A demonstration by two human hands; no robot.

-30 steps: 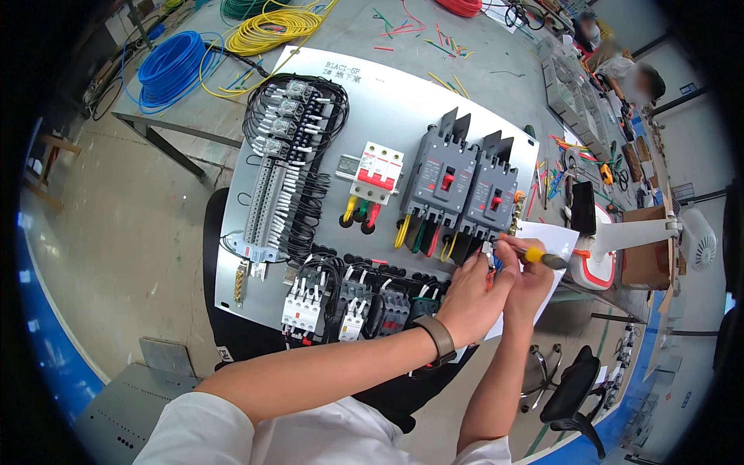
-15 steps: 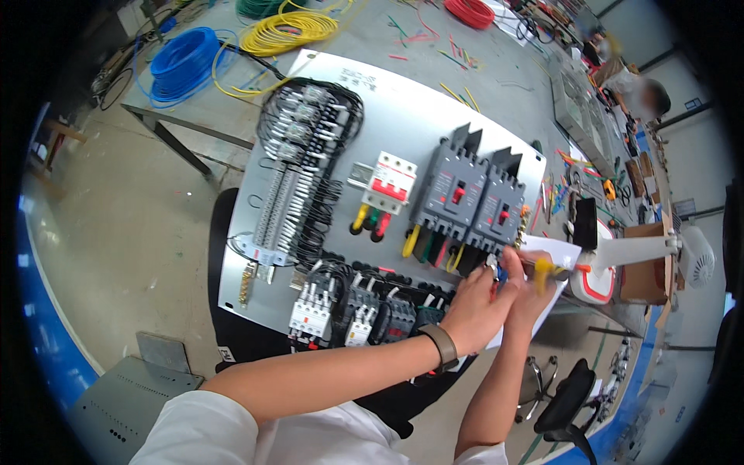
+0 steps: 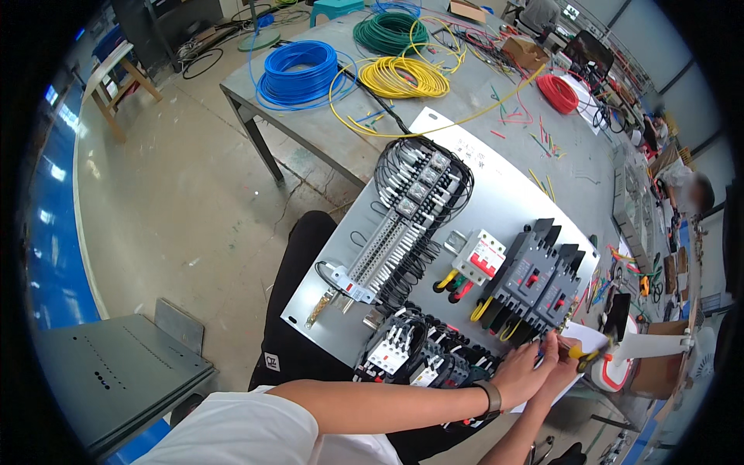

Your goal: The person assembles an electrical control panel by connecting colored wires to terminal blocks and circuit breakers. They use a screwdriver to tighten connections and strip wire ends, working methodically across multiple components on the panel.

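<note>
A metal mounting panel [image 3: 496, 172] lies tilted before me, partly over my legs. My left hand [image 3: 521, 373], with a dark wristband [image 3: 490, 398], is closed at the lower end of the right-hand grey moulded-case circuit breaker [image 3: 559, 301]; what its fingertips pinch is hidden. Right beside it, my right hand [image 3: 559, 375] is closed round a hand tool with a yellow-and-black handle [image 3: 575, 353], whose kind is blurred. Another such breaker [image 3: 527, 271] and a white miniature breaker with red levers [image 3: 482, 257] sit to the left. Yellow wire [image 3: 480, 310] hangs below the breakers.
Contactors [image 3: 391, 353] line the panel's near edge; a terminal strip [image 3: 380, 252] with black wiring runs along its left. Blue [image 3: 298, 74], yellow [image 3: 403, 77], green [image 3: 391, 32] and red wire coils [image 3: 558, 93] lie on the bench. A white fan [image 3: 643, 346] stands at right.
The view has swung left, so the panel and hands appear farther right and lower. Both hands stay together at the breaker's lower end, and the tool has turned in my right hand.
</note>
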